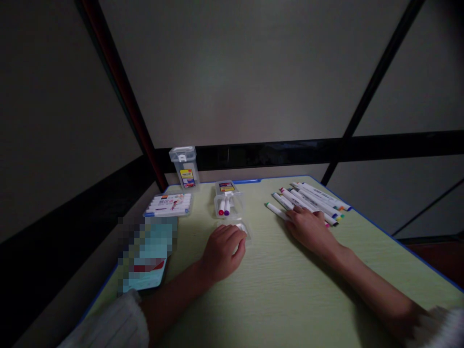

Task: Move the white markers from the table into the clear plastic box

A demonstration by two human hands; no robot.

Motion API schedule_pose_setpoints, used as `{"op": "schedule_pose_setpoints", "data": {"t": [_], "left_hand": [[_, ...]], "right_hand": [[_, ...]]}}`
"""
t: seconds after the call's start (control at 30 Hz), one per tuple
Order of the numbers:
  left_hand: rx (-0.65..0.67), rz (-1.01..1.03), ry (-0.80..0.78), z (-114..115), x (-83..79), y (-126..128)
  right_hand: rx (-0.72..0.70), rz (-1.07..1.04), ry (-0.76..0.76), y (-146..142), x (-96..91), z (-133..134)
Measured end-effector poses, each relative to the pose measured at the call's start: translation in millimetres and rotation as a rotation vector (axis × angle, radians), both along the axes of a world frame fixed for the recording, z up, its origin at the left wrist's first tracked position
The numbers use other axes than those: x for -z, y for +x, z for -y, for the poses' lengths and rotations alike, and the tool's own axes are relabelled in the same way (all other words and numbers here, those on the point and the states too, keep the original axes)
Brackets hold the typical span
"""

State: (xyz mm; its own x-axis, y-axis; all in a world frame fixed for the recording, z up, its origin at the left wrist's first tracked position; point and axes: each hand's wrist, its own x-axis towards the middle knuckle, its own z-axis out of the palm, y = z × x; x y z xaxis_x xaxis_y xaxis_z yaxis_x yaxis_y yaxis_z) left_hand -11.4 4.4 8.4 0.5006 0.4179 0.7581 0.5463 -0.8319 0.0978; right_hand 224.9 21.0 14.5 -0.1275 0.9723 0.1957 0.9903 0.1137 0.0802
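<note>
My left hand [223,251] is closed, its curled fingers right by the clear lid [243,228] of an opened plastic marker box [237,208]. The fingertips are hidden, so I cannot tell whether they grip the lid. A red-ended marker [221,207] and a purple-ended marker [227,207] lie side by side inside that box. On the right, my right hand [308,224] is closed over the near-left side of a spread of white markers [315,195], its fingers on a green-tipped marker [277,211]. Part of that marker is under the hand.
A lidded clear box [185,169] stands upright at the back left. Before it lies a flat case of white pens [169,205]. A pale blue-green item, partly pixelated [148,280], is near the left edge. The table [268,295] has blue edging; walls stand behind and left.
</note>
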Motion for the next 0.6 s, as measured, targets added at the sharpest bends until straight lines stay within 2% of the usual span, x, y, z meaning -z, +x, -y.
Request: {"op": "schedule_pose_setpoints", "data": {"t": [0.23,0.43,0.5,0.6], "left_hand": [[0.008,0.017,0.049,1,0.1,0],[-0.05,0.07,0.09,2,-1.5,-1],[-0.072,0.083,0.078,3,-1.6,-1],[-0.113,0.093,0.046,4,-1.5,-3]], "right_hand": [[-0.155,-0.181,-0.024,-9,1.2,5],[-0.299,-0.581,0.04,-14,-4.2,11],[-0.344,-0.742,-0.007,-16,-8.5,13],[-0.392,-1.031,-0.173,-20,-15.7,16]]}}
